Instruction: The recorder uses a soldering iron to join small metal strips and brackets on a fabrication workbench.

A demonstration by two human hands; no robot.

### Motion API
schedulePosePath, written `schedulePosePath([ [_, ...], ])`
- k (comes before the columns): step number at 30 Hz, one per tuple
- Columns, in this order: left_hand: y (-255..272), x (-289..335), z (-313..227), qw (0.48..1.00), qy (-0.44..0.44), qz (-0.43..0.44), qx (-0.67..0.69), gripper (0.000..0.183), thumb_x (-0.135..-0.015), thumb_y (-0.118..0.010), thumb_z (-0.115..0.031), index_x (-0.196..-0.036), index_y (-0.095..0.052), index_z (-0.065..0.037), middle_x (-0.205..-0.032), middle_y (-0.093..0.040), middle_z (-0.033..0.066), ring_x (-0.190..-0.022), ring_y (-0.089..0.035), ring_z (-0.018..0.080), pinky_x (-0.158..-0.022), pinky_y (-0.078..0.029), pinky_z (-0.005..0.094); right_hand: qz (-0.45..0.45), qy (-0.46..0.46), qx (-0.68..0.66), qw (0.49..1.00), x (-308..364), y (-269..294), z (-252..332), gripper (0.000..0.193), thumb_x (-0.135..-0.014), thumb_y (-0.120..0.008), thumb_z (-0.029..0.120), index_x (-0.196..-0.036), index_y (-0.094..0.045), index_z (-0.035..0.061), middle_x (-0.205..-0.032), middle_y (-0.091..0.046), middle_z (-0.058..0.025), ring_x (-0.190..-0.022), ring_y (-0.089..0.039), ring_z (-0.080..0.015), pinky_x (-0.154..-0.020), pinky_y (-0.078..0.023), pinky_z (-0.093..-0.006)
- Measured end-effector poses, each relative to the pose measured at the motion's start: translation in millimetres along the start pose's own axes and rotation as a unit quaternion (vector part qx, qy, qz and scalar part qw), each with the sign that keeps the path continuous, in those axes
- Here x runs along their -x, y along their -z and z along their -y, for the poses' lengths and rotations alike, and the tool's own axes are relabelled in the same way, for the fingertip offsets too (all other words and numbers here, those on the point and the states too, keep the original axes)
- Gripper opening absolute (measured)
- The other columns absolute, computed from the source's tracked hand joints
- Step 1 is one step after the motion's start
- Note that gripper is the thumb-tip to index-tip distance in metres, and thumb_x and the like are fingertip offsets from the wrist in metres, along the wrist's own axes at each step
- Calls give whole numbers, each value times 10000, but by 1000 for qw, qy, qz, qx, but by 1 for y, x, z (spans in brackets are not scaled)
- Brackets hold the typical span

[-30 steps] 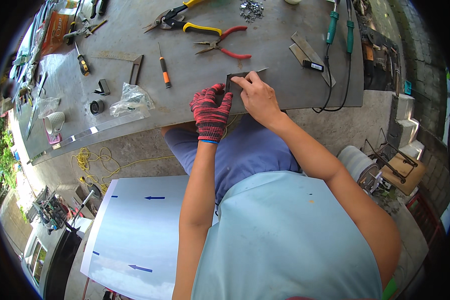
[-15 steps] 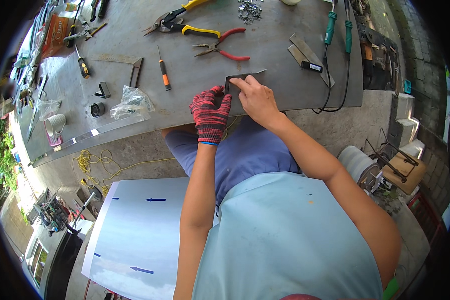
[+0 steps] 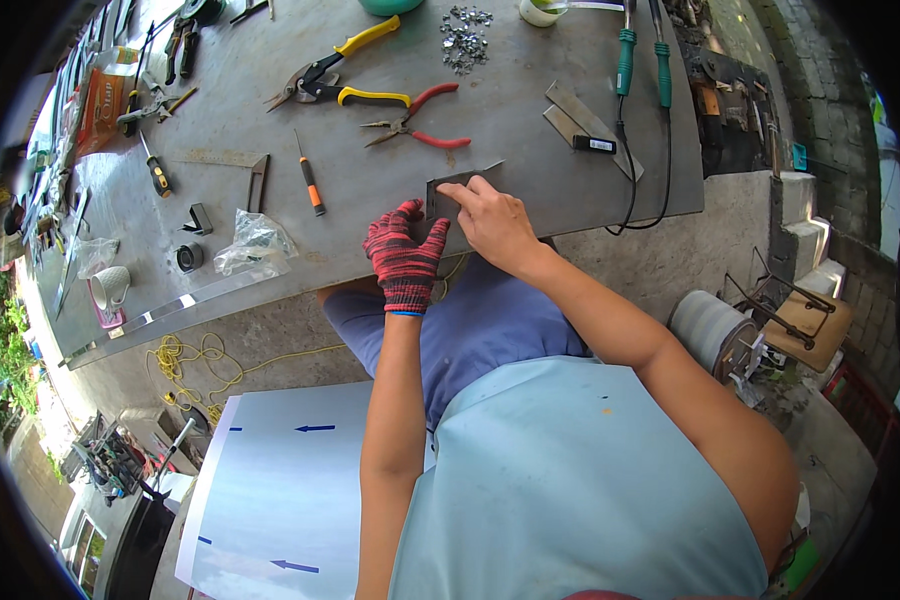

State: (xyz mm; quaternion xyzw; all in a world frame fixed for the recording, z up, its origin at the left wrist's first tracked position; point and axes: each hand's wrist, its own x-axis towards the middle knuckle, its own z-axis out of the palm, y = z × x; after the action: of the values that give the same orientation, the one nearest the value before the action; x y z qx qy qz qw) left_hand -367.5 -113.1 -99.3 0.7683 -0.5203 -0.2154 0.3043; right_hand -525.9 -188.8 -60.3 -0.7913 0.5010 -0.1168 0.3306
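At the near edge of the metal table, a small dark L-shaped piece (image 3: 431,198) lies between my hands. My left hand (image 3: 406,256), in a red-and-black knit glove, closes its fingers around the leg nearest it. My bare right hand (image 3: 492,224) is curled over the other leg, its index finger pressing near the corner. A thin pointed metal tip (image 3: 496,166) sticks out beyond the right knuckles; whether it belongs to the piece or to a separate tool, I cannot tell. Farther off lie red-handled pliers (image 3: 436,140) and yellow-handled snips (image 3: 320,85).
An orange-handled screwdriver (image 3: 312,188), a try square (image 3: 257,183) and a plastic bag (image 3: 255,245) lie leftward. Metal strips (image 3: 600,125) and green-handled tools with black cords (image 3: 625,65) are rightward. Small metal scraps (image 3: 464,42) are heaped at the back. Yellow cord (image 3: 175,362) coils on the floor.
The whole view has shifted, so the table and tools appear lower and farther left. Both hands keep nearly the same pose on the dark piece.
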Motion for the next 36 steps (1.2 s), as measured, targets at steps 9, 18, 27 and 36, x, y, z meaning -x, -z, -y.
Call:
schedulePosePath([
  [9, -7, 7, 2, 996, 25, -33, -76, 397, -756, -890, -345, -1048, -730, -130, -979, -720, 68, -974, -647, 299, -930, -468, 461, -231, 54, -38, 971, -16, 80, -20, 260, -915, -662, -9, -1137, -747, 98, -849, -611, -97, -668, -610, -238, -636, -503, -365],
  [18, -13, 5, -2, 993, 20, -60, -97, 310, -782, -861, -287, -1000, -728, -111, -899, -684, 77, -918, -637, 306, -900, -471, 461, -394, -122, 46, 910, -65, 208, -159, 159, -950, -662, 97, -1078, -739, 42, -900, -675, -100, -782, -688, -261, -748, -558, -390],
  [27, -10, 5, -1, 997, 30, -70, -25, 296, -813, -845, -247, -1038, -742, -85, -975, -727, 89, -956, -652, 302, -911, -475, 452, -358, -89, 16, 929, -85, 171, -136, 189, -941, -702, 128, -1091, -706, 12, -900, -680, -96, -760, -687, -260, -734, -559, -409],
  [36, -10, 6, 0, 996, 46, -81, -14, 317, -821, -845, -267, -1061, -745, -85, -993, -729, 100, -980, -654, 309, -931, -473, 454, -323, -256, -417, 810, -165, 145, -137, 296, -936, -806, 227, -1056, -668, -5, -909, -696, -68, -676, -670, -150, -587, -584, -299],
])
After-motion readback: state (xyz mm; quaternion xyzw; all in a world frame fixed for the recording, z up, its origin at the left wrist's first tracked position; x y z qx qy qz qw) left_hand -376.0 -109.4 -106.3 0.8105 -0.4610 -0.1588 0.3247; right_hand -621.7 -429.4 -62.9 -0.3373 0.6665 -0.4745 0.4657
